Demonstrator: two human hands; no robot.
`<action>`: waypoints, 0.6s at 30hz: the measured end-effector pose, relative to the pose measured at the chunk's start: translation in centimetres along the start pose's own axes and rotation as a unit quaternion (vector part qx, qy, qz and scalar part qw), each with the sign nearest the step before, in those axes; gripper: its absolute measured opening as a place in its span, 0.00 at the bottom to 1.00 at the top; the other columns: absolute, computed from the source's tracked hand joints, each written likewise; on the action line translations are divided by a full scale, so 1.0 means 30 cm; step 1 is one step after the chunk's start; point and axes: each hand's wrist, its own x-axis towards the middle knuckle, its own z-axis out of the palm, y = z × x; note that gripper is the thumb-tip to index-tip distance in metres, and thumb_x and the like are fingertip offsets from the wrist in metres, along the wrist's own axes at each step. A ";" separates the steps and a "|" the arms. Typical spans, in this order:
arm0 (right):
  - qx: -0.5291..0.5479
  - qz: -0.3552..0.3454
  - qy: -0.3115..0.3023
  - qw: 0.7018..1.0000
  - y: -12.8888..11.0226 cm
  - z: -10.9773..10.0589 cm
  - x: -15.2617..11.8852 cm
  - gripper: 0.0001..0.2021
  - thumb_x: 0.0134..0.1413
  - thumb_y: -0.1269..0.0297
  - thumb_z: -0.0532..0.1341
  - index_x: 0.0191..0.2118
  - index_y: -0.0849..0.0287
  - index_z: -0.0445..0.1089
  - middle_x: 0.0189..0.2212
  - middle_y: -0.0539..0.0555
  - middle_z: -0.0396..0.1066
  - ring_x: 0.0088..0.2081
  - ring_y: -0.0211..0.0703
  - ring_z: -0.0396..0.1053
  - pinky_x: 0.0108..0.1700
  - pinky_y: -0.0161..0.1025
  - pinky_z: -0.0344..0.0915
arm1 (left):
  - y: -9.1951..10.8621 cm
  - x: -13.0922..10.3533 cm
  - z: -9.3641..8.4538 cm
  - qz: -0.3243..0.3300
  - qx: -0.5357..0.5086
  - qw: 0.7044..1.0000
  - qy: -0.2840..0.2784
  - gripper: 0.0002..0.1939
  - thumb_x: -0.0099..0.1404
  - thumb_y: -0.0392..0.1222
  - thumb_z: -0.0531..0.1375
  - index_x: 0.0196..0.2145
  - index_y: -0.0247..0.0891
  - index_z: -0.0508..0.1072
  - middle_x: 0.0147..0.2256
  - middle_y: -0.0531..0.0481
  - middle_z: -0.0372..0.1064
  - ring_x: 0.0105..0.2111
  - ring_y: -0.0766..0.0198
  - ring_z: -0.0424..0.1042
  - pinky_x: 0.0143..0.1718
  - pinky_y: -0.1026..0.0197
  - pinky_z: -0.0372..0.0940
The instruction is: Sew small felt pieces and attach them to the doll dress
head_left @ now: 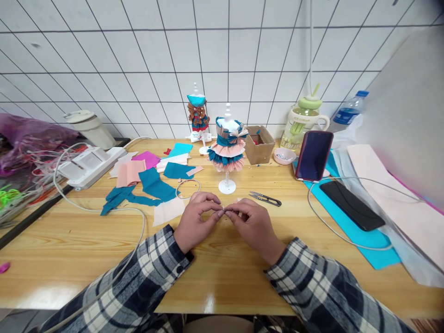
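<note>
My left hand [200,216] and my right hand [254,223] meet over the table, thumbs and forefingers pinched together at the tips. Something tiny and pale shows between them, too small to name. Just beyond stands a small white dress form [227,186] wearing a layered teal and peach crepe-paper dress [227,150] with a bow at its waist. Thread snips [266,199] lie on the wood to the right of my fingers. Left of my left hand are a pale paper piece [169,212] and several teal paper scraps [157,184].
Behind stand a second dressed form [197,115], a cardboard box [260,145] and a pink dish [284,156]. On the right are a propped phone [314,156], a flat black phone [352,205], blue paper [376,249] and bottles. A power strip [92,169] and white cable [143,226] occupy the left.
</note>
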 end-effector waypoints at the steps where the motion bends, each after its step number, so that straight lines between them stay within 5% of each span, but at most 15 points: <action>1: -0.006 -0.005 -0.003 1.000 -0.001 0.000 -0.001 0.07 0.53 0.66 0.61 0.36 0.56 0.76 0.26 0.51 0.69 0.25 0.35 0.62 0.29 0.35 0.60 | 0.000 0.000 0.001 -0.001 -0.002 1.000 0.001 0.06 0.60 0.42 0.60 0.30 0.40 0.76 0.36 0.48 0.70 0.40 0.60 0.67 0.46 0.55 0.59; 18: -0.077 -0.068 -0.004 0.995 -0.008 -0.003 -0.018 0.10 0.58 0.64 0.57 0.41 0.55 0.74 0.32 0.52 0.72 0.34 0.38 0.68 0.36 0.34 0.63 | -0.009 0.003 0.014 -0.002 -0.078 0.997 0.024 0.03 0.57 0.36 0.62 0.26 0.38 0.76 0.31 0.49 0.70 0.34 0.63 0.70 0.39 0.60 0.64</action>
